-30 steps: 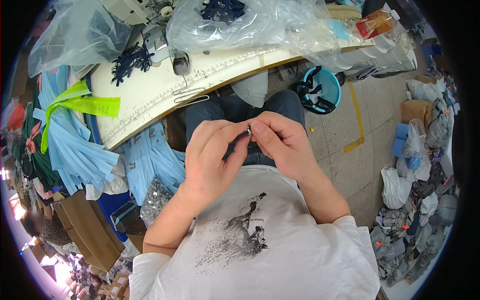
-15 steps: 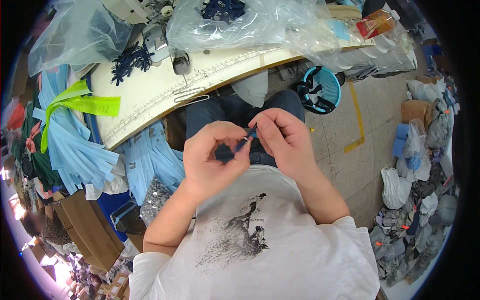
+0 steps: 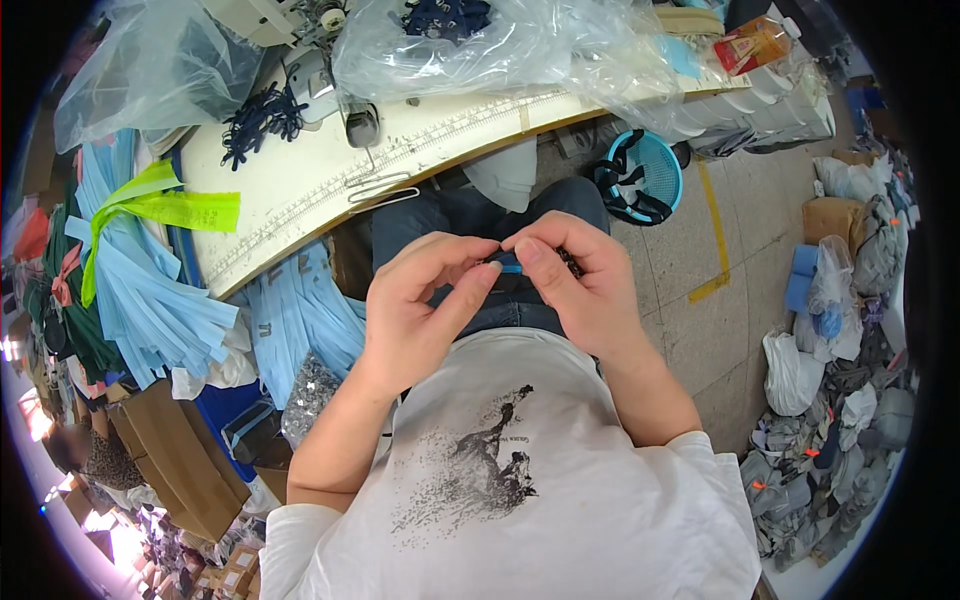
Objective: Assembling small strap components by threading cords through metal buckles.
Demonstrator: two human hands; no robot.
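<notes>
Above my lap, my left hand (image 3: 425, 305) and my right hand (image 3: 585, 290) meet at the fingertips. Both pinch a small dark navy strip (image 3: 487, 263), most of it hidden behind the fingers. A dark patterned bit shows under the curled fingers of my right hand; its kind I cannot make out. Behind the fingertips a flat blue piece (image 3: 511, 268) shows; whether it is held or lies on my lap I cannot tell. On the white table lies a pile of small navy straps (image 3: 262, 122), and more navy pieces (image 3: 445, 18) lie in a clear plastic bag (image 3: 520, 50).
A sewing machine (image 3: 262, 18) stands on the table (image 3: 400, 165). Light blue fabric strips (image 3: 165, 270) hang at the left with a lime-green tie (image 3: 190, 208). Right of my knees are a turquoise basket (image 3: 660, 170) and, farther off, heaped grey fabric (image 3: 830, 480). A drink bottle (image 3: 757, 47) lies at the table's far right.
My fingertips have come together, and the strip that slanted between them is now mostly covered. My left thumb has shifted up; my right hand has turned slightly.
</notes>
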